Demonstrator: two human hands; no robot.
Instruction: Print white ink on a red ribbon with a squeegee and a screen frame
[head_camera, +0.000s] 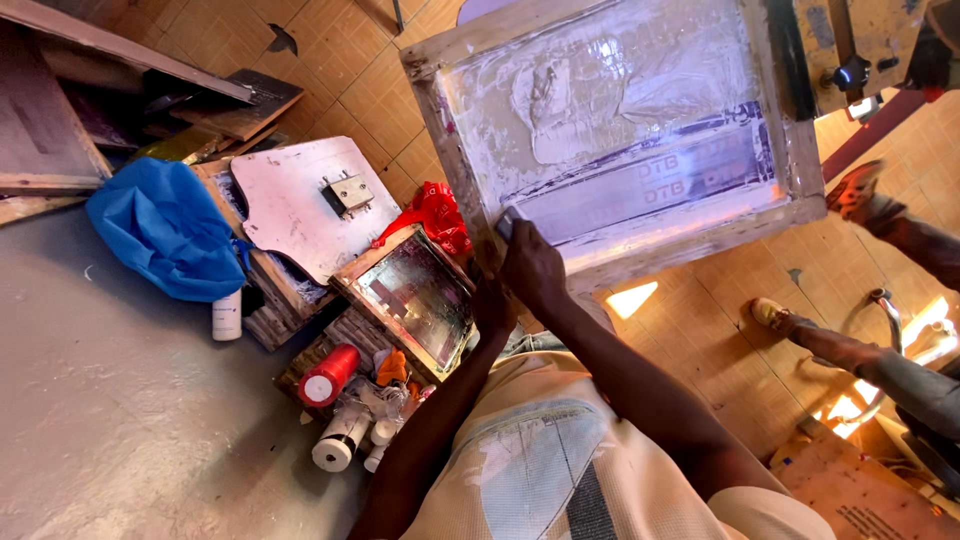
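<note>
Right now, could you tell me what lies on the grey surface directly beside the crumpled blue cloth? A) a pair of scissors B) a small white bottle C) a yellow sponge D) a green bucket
B: a small white bottle stands at the lower edge of the crumpled blue cloth.

Sunlit orange tiled floor (345, 60)

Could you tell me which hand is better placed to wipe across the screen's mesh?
Probably the right hand: it already rests on the screen mesh at the frame's lower edge. The left hand sits lower, under the frame.
</note>
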